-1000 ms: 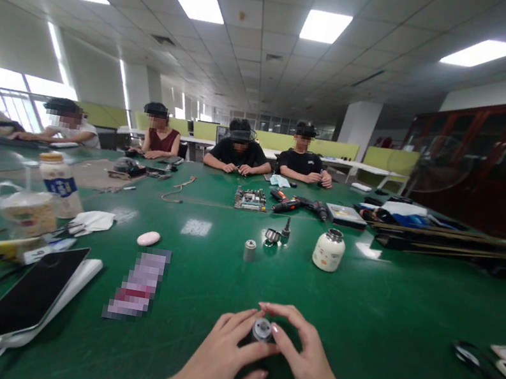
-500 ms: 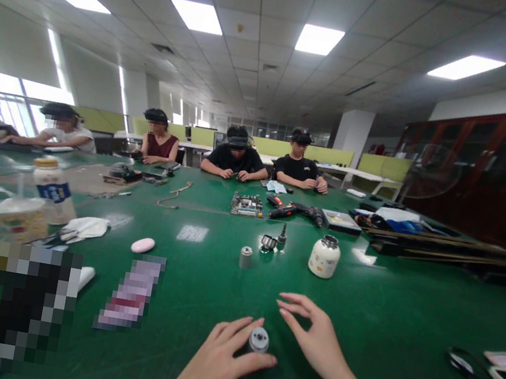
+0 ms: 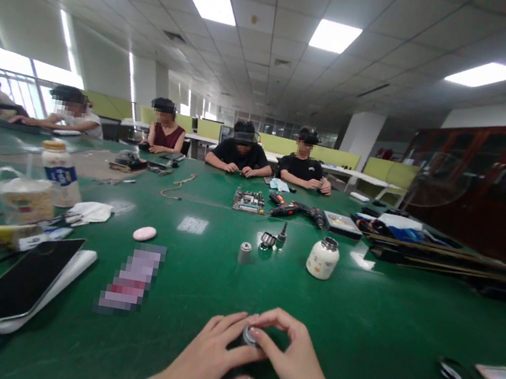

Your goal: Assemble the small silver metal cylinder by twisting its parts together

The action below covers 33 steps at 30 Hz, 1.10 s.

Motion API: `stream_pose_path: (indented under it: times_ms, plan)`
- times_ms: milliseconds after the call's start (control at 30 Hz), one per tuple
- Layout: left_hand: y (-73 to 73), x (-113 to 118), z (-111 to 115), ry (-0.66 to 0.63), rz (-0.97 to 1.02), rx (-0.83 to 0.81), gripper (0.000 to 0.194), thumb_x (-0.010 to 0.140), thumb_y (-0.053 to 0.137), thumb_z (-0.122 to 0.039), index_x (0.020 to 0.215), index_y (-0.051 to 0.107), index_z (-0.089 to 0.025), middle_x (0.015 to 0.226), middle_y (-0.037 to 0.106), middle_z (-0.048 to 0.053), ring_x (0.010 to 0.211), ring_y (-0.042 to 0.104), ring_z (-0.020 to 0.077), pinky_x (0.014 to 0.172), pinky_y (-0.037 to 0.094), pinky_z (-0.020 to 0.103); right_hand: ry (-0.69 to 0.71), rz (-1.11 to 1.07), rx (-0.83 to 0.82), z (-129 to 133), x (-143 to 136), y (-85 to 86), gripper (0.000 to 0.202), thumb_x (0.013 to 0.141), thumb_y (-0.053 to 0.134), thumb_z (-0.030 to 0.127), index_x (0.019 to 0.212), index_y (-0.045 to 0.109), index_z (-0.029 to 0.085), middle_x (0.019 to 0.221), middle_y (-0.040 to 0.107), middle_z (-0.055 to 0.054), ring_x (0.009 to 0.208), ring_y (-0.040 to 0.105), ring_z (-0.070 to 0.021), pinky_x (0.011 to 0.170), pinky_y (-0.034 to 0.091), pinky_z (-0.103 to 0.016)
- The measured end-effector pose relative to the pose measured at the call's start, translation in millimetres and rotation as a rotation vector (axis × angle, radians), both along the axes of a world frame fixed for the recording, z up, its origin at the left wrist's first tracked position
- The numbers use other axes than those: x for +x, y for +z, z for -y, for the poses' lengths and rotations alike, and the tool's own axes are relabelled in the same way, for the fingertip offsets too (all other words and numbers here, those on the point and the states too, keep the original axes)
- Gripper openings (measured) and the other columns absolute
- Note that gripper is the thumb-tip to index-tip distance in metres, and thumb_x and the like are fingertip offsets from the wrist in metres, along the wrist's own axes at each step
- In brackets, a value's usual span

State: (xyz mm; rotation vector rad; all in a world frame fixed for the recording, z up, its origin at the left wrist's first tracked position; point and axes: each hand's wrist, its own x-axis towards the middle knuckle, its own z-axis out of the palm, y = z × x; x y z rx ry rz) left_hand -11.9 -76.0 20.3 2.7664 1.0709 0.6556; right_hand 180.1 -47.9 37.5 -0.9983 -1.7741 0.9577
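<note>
My left hand (image 3: pixel 219 358) is wrapped round a small grey metal cylinder (image 3: pixel 250 335), whose sides its fingers mostly hide. At the cylinder's round top, the thumb and fingertips of my right hand (image 3: pixel 291 354) pinch the rim and cover part of it. A similar grey metal cylinder (image 3: pixel 245 253) stands upright on the green table (image 3: pixel 198 284) farther off. Behind that one are a shiny metal ring-like part (image 3: pixel 268 239) and a dark upright metal piece (image 3: pixel 283 232).
A cream jar (image 3: pixel 322 258) stands to the right. Power drills (image 3: pixel 298 210) and a circuit board (image 3: pixel 249 200) lie farther back. On the left are a tablet (image 3: pixel 18 286), a drink cup (image 3: pixel 28 198), a bottle (image 3: pixel 61 174) and a pink oval object (image 3: pixel 144 233). Several people sit across the table.
My right hand has come in from the right, and its fingers now close on the cylinder's top. My left hand keeps its hold. The view has tilted slightly.
</note>
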Motion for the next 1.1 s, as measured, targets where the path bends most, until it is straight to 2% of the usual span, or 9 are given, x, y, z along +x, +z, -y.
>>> stream_pose_path:
  times_ms: [133,267,367,433,467,567,767,933,1100]
  plan:
    - [3.3,0,1,0.0,-0.017,-0.03,0.051,0.09,0.059,-0.027,0.138,0.044,-0.037,0.148,0.045,0.004,0.135,0.041,0.0273,0.105,0.042,0.048,-0.018,0.025,0.011,3,-2,-6.7,0.004,0.084,0.066,0.022,0.086,0.069,0.021,0.088,0.074,-0.003,0.088,0.069,-0.0211,0.085,0.051,-0.034]
    - [2.1,0,-1,-0.014,-0.008,-0.022,0.041,0.088,0.061,-0.026,0.129,0.054,-0.032,0.15,0.041,0.007,0.138,0.035,0.0302,0.106,0.04,0.05,-0.082,-0.032,0.044,-2,-1,-22.8,0.011,0.08,0.07,0.024,0.085,0.061,0.02,0.082,0.069,-0.002,0.083,0.067,-0.0209,0.081,0.051,-0.033]
    - [-4.7,-2,-4,-0.056,0.133,0.06,0.024,0.081,0.067,-0.022,0.105,0.064,-0.027,0.152,0.037,0.008,0.138,0.033,0.0346,0.105,0.04,0.051,-0.099,-0.069,0.034,-5,0,-37.5,0.026,0.073,0.074,0.024,0.093,0.057,0.021,0.087,0.068,-0.003,0.085,0.067,-0.0223,0.082,0.051,-0.034]
    - [-8.3,-2,-4,-0.072,0.299,0.078,0.017,0.076,0.066,-0.018,0.092,0.061,-0.023,0.145,0.046,0.009,0.132,0.041,0.0332,0.102,0.042,0.048,-0.072,-0.074,-0.008,-6,1,-44.7,0.035,0.071,0.074,0.023,0.102,0.057,0.02,0.096,0.068,-0.006,0.09,0.067,-0.0238,0.084,0.051,-0.036]
    - [-9.2,-1,-4,-0.005,0.386,0.034,0.018,0.076,0.064,-0.014,0.091,0.057,-0.022,0.137,0.052,0.009,0.127,0.046,0.0303,0.102,0.044,0.045,-0.057,-0.069,-0.03,-6,1,-46.6,0.037,0.071,0.074,0.023,0.104,0.057,0.02,0.099,0.069,-0.007,0.091,0.067,-0.0242,0.085,0.051,-0.036]
    - [-9.2,2,-5,0.123,0.591,-0.111,0.021,0.079,0.062,-0.015,0.094,0.05,-0.022,0.113,0.064,0.007,0.105,0.06,0.0213,0.091,0.049,0.034,-0.002,-0.02,-0.074,-5,2,-45.5,0.034,0.07,0.073,0.021,0.101,0.06,0.02,0.095,0.07,-0.006,0.09,0.066,-0.0243,0.083,0.05,-0.036]
    - [-13.6,7,-16,0.069,0.586,-0.176,0.03,0.087,0.062,-0.023,0.117,0.057,-0.027,0.105,0.067,0.003,0.097,0.062,0.0197,0.086,0.048,0.031,0.027,0.085,-0.061,-2,0,-37.9,0.031,0.07,0.072,0.02,0.1,0.065,0.019,0.094,0.072,-0.005,0.087,0.066,-0.0239,0.08,0.05,-0.034]
    - [-13.5,11,-25,0.112,0.601,-0.321,0.021,0.091,0.058,-0.028,0.109,0.069,-0.025,0.096,0.067,0.005,0.094,0.062,0.0196,0.085,0.048,0.031,-0.012,0.159,0.001,-2,0,-43.5,0.034,0.069,0.074,0.021,0.103,0.069,0.019,0.096,0.072,-0.007,0.087,0.066,-0.0255,0.08,0.048,-0.036]
    - [-1.1,14,-30,0.114,0.571,-0.363,0.017,0.088,0.063,-0.03,0.097,0.076,-0.025,0.088,0.065,0.005,0.087,0.062,0.0189,0.08,0.049,0.03,-0.016,0.201,0.03,0,-2,-37.6,0.026,0.071,0.073,0.02,0.097,0.072,0.021,0.089,0.072,-0.004,0.085,0.064,-0.0231,0.076,0.047,-0.033]
